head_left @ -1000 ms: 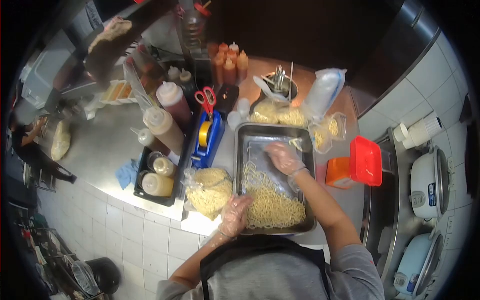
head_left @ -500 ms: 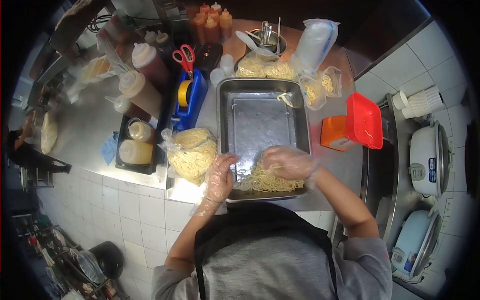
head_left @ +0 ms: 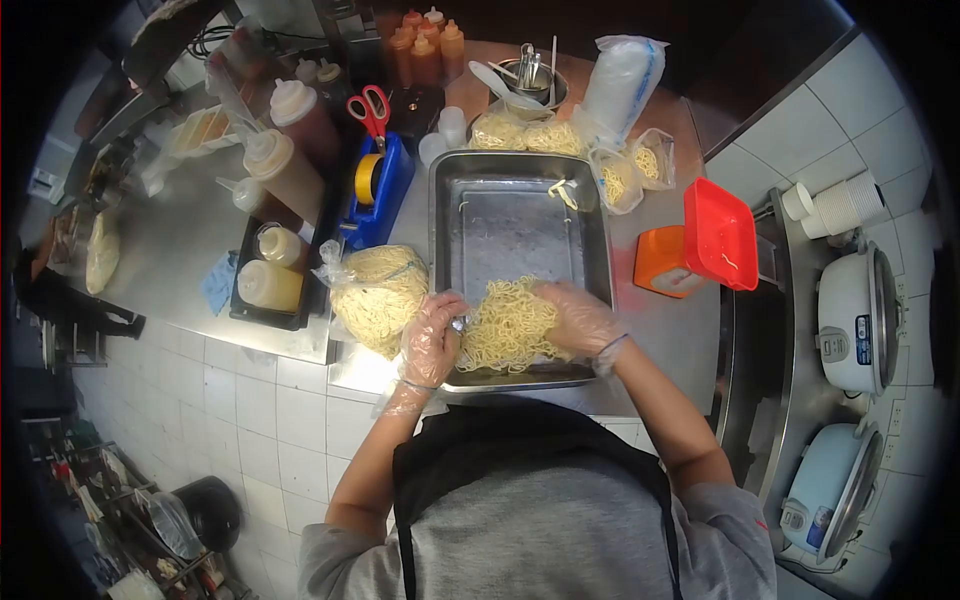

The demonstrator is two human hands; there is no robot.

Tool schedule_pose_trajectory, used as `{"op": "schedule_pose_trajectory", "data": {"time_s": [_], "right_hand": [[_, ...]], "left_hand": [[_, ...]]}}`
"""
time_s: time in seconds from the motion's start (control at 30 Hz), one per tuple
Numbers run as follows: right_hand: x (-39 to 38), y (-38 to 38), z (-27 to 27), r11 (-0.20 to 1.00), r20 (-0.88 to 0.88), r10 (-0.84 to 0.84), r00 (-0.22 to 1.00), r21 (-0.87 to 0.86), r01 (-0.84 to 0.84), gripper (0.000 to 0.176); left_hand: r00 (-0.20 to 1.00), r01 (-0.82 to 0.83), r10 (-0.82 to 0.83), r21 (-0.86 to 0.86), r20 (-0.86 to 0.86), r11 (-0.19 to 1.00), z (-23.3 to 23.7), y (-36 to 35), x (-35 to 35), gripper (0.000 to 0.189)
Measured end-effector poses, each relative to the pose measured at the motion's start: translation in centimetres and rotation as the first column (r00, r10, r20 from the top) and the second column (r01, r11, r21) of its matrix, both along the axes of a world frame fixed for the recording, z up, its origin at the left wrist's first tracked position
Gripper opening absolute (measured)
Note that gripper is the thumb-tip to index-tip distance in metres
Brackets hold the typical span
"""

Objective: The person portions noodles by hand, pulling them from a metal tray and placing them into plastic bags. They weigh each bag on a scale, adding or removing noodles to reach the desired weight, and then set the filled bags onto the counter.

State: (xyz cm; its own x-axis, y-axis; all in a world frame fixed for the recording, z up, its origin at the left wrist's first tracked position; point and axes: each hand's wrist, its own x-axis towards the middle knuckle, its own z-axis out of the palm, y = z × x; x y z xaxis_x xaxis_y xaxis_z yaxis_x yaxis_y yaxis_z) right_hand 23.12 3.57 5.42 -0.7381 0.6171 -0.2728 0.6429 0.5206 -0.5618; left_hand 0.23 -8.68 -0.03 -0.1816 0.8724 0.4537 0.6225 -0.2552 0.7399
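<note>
A loose heap of yellow noodles (head_left: 510, 325) lies in the near part of a metal tray (head_left: 604, 235). My right hand (head_left: 578, 320), in a clear plastic glove, grips the heap's right side, with its fingertips partly hidden among the strands. At the tray's near left, my gloved left hand (head_left: 431, 342) has its fingers curled beside the noodles. Something shiny shows by its fingertips, too small to name. A few pale noodle strands (head_left: 564, 193) lie in the tray's far right corner. Left of the tray, a tied clear bag of noodles (head_left: 380, 300) sits close to my left hand.
Beyond the tray are small noodle bags (head_left: 555, 138) and a roll of plastic bags (head_left: 622, 90). A blue tape dispenser (head_left: 385, 195) with red scissors (head_left: 370, 108) and several squeeze bottles stand left. A red container (head_left: 720, 235) stands right. Another person (head_left: 70, 290) is far left.
The noodle heap is now bunched higher and further left in the tray. My right hand has moved from above the noodles to their right side. My left hand has shifted slightly.
</note>
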Motion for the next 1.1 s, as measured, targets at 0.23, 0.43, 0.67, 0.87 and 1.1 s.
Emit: {"op": "schedule_pose_trajectory", "data": {"time_s": [0.23,0.43,0.67,0.87,1.1], "right_hand": [[-1.3,1.4,5.5,0.996,-0.130,0.036,0.991,0.083,-0.025,0.056],[-4.8,0.4,-6.4,0.964,-0.165,0.104,0.981,0.259,-0.059,0.063],[-1.9,1.0,-4.1,0.995,-0.318,-0.034,0.948,0.079,0.063,0.062],[2.2,0.9,-1.7,0.988,-0.225,-0.126,0.966,0.057,0.142,0.060],[5.4,-2.5,-3.2,0.983,-0.319,-0.177,0.931,-0.005,0.185,0.048]], "left_hand": [[0.997,-0.009,0.010,-0.003,0.081,1.000,0.0,-0.2,0.1,0.044],[0.994,-0.011,0.015,-0.031,0.110,0.999,1.2,-0.3,0.1,0.043],[0.976,0.219,-0.214,0.247,-0.047,0.944,12.6,10.6,1.1,0.039],[0.916,0.177,0.015,0.439,-0.401,0.881,20.9,28.5,6.1,0.057],[0.902,0.314,-0.407,-0.428,-0.144,0.847,23.8,41.2,4.3,0.033]]}}
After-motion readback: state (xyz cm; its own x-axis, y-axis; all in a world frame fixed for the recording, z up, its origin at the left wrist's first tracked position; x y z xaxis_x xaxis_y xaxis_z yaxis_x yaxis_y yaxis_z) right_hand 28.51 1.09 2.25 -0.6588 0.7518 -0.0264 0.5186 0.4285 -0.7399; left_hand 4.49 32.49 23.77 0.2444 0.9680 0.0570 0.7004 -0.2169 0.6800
